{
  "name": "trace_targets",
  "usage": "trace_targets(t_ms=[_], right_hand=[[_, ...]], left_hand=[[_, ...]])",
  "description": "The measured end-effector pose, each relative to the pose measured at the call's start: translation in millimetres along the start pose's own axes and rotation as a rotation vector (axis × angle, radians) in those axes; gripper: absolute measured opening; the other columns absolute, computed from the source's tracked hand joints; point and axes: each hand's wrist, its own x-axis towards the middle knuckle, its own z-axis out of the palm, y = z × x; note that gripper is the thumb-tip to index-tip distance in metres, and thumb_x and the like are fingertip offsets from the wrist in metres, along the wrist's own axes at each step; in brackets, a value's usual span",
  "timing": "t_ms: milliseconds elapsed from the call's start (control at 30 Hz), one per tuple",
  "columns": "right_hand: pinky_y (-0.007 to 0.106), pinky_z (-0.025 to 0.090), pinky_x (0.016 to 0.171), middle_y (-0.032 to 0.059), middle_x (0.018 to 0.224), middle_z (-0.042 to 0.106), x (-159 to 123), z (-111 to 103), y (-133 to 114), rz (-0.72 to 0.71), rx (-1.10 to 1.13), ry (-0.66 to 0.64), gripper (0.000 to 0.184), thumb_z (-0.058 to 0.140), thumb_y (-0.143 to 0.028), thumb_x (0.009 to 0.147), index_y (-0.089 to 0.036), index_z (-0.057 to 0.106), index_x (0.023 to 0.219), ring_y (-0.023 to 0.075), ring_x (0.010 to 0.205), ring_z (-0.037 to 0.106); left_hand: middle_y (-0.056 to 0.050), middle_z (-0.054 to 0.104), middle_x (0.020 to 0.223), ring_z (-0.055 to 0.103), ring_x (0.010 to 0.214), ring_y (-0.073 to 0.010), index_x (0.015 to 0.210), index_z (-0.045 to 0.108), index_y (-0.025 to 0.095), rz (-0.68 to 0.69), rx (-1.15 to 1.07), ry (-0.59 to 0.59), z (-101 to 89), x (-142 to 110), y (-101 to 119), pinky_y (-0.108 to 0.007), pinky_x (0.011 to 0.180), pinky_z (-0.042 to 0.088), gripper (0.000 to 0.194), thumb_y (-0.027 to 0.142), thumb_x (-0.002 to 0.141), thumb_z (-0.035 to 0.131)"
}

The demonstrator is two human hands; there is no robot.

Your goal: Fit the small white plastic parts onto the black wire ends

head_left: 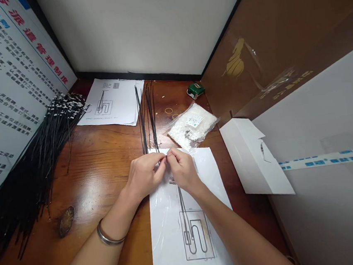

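The left hand (143, 175) and right hand (183, 171) meet at the fingertips, each with thumb pinched against forefinger; what they grip is too small to tell. They are above the far end of a printed wiring drawing (168, 241), which stretches to the tabletop's (94, 153) near edge. Loose black wires (153, 118) run from beside the left fingertips towards the back edge. A clear bag of small white parts (206, 119) lies to their right, a green tape measure (195, 90) by the back right corner.

Bundled wires (41, 149) and a printed diagram (196, 230) suggest a workshop.
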Motion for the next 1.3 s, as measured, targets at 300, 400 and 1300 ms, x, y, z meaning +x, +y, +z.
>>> trace_targets(t_ms=[300, 400, 1300], right_hand=[[0.027, 0.03, 0.054, -0.0026, 0.057, 0.042, 0, -5, 6, -0.093, 0.156, -0.075, 0.026, 0.04, -0.028, 0.085, -0.021, 0.041, 0.06, 0.0135, 0.056, 0.039], [0.028, 0.029, 0.053, -0.0029, 0.056, 0.039, 1, -7, 6, -0.115, 0.13, -0.097, 0.026, 0.041, -0.027, 0.085, -0.021, 0.039, 0.059, 0.0132, 0.055, 0.037], [0.03, 0.028, 0.056, -0.0018, 0.06, 0.04, 2, -14, 5, -0.351, -0.134, -0.142, 0.025, 0.038, -0.019, 0.089, -0.022, 0.035, 0.064, 0.0143, 0.056, 0.039]], left_hand=[[-0.003, 0.068, 0.074, 0.059, 0.064, -0.0142, 0.083, 0.067, 0.02, -0.119, -0.131, -0.076, -3.0, 2, 3, -0.025, 0.063, 0.045, 0.021, 0.023, 0.089, 0.047], [-0.002, 0.067, 0.073, 0.059, 0.065, -0.0149, 0.082, 0.066, 0.019, -0.13, -0.163, -0.104, -4.0, 2, 4, -0.025, 0.064, 0.044, 0.02, 0.023, 0.088, 0.047], [0.001, 0.056, 0.061, 0.048, 0.056, -0.0115, 0.071, 0.06, 0.016, -0.266, -0.324, -0.094, -3.8, 5, 4, -0.023, 0.055, 0.036, 0.016, 0.021, 0.084, 0.051]])
